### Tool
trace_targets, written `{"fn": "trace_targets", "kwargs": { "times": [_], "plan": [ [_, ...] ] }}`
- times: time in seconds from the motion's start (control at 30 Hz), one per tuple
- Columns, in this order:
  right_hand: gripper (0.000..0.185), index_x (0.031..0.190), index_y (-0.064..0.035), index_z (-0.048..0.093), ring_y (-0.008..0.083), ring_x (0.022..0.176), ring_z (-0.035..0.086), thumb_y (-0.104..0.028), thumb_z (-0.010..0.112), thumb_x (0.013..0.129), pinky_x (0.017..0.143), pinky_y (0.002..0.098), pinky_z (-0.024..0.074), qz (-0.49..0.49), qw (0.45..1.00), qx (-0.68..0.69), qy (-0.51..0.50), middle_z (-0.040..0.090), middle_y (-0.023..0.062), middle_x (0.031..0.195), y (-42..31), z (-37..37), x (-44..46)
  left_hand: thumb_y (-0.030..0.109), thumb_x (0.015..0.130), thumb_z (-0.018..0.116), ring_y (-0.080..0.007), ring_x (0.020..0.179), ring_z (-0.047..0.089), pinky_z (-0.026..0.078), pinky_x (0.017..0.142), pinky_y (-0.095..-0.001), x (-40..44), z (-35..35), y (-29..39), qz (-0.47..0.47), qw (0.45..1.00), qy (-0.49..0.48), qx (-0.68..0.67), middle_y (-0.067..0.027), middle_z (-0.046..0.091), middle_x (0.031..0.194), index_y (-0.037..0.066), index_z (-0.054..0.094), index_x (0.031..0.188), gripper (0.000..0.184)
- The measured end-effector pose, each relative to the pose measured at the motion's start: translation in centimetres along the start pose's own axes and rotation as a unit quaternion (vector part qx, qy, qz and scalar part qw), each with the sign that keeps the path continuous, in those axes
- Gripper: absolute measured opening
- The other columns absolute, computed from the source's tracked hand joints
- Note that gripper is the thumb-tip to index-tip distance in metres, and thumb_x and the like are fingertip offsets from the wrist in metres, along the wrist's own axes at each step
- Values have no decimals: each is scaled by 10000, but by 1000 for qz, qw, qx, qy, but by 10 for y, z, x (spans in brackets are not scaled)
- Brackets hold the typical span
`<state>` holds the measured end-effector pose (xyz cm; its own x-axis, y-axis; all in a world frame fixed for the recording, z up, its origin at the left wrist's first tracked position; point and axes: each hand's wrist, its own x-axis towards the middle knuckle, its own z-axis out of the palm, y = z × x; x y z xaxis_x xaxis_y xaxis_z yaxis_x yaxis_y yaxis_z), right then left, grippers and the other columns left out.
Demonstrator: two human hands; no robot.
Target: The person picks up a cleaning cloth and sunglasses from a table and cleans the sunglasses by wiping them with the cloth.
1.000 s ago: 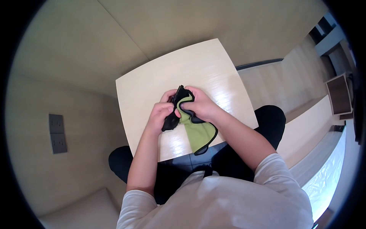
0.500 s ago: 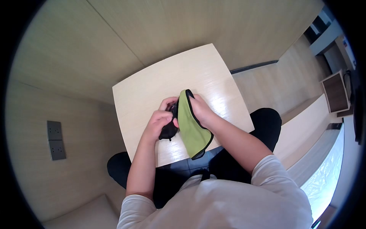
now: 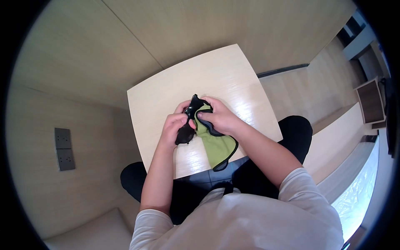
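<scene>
Dark sunglasses (image 3: 185, 134) are held over the middle of the light wooden table, one lens toward me and the other partly covered. My left hand (image 3: 174, 126) pinches them near the bridge, its fingers closed. A green cloth with black edging (image 3: 218, 149) is gripped in my right hand (image 3: 218, 116), folded against the upper part of the sunglasses with the thumb on top. Its loose end hangs down toward the table's near edge. Some fingertips of both hands are hidden behind the sunglasses and the cloth.
The table (image 3: 158, 93) stands against a wood-panelled wall. Wall sockets (image 3: 64, 149) are at the left. My legs in dark trousers lie on both sides of the table's near end. A long bench-like ledge (image 3: 339, 143) and an open box-like shelf (image 3: 371, 102) are at the right.
The cloth was spread flatter half a second ago and is now bunched around the upper part of the sunglasses. My right hand has turned so its thumb shows. The view has shifted slightly.
</scene>
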<state>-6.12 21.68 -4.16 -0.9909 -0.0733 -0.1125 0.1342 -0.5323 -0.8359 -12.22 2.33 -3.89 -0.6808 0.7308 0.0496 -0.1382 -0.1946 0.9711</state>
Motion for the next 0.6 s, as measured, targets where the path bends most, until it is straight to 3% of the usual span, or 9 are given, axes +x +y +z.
{"fn": "trace_targets", "kwargs": {
  "times": [0.2, 0.3, 0.37, 0.4, 0.43, 0.47, 0.5, 0.6],
  "plan": [
    [277, 1103, -6, 572, 113, 897, 618, 69, 629, 843, 821, 273, 517, 29, 999, -29, -31, 642, 57, 974, -11, 3, -5, 252, 922, 572, -311, 1313, 442, 294, 1119, -393, 1, 7, 8, -6, 999, -25, 27, -163, 434, 1442, -46, 690, 807, 340],
    [256, 1064, -6, 586, 115, 825, 623, 60, 642, 823, 751, 278, 529, 48, 999, -15, -14, 643, 49, 913, -10, 5, -6, 250, 938, 562, -314, 1343, 405, 273, 1137, -403, 3, 14, 6, 13, 997, -39, 60, -164, 423, 1441, -38, 686, 832, 331],
    [121, 1023, -5, 605, 122, 722, 624, -16, 623, 903, 658, 280, 531, -39, 995, -84, 31, 649, 57, 879, 0, 4, -2, 249, 944, 557, -316, 1357, 387, 261, 1145, -410, 3, 15, 6, 25, 996, -43, 75, -167, 419, 1440, -35, 685, 844, 326],
    [121, 1023, -5, 605, 122, 722, 624, -16, 623, 903, 658, 280, 531, -39, 995, -84, 31, 649, 57, 879, 3, 2, -2, 248, 946, 556, -319, 1361, 384, 254, 1149, -415, 2, 15, 8, 18, 996, -46, 75, -169, 418, 1436, -35, 686, 848, 326],
    [92, 999, -2, 618, 123, 701, 623, -80, 598, 955, 636, 281, 528, -5, 998, -42, 55, 654, 57, 862, -2, 6, -3, 248, 948, 555, -322, 1365, 380, 247, 1153, -420, 2, 15, 9, 11, 996, -50, 76, -170, 418, 1433, -35, 686, 851, 326],
    [160, 975, 2, 630, 124, 681, 621, -144, 572, 1006, 613, 282, 525, 29, 997, 0, 78, 659, 56, 845, -7, 8, -4, 248, 948, 555, -322, 1365, 380, 247, 1153, -420, 2, 14, 8, 11, 996, -51, 76, -170, 418, 1433, -35, 686, 851, 326],
    [287, 1030, 15, 632, 127, 677, 621, -214, 464, 1067, 612, 278, 524, 49, 996, -1, 69, 661, 61, 823, -10, 9, -5, 243, 942, 559, -325, 1360, 390, 244, 1155, -418, 2, 13, 7, 16, 996, -52, 70, -175, 423, 1435, -37, 692, 851, 323],
    [282, 1070, 27, 625, 139, 711, 630, -196, 453, 1066, 643, 289, 534, 70, 996, 27, 52, 669, 72, 862, -10, 5, -7, 237, 930, 563, -329, 1343, 416, 244, 1153, -412, 2, 10, 6, 15, 998, -43, 32, -189, 438, 1438, -45, 703, 838, 327]
  ]
}}
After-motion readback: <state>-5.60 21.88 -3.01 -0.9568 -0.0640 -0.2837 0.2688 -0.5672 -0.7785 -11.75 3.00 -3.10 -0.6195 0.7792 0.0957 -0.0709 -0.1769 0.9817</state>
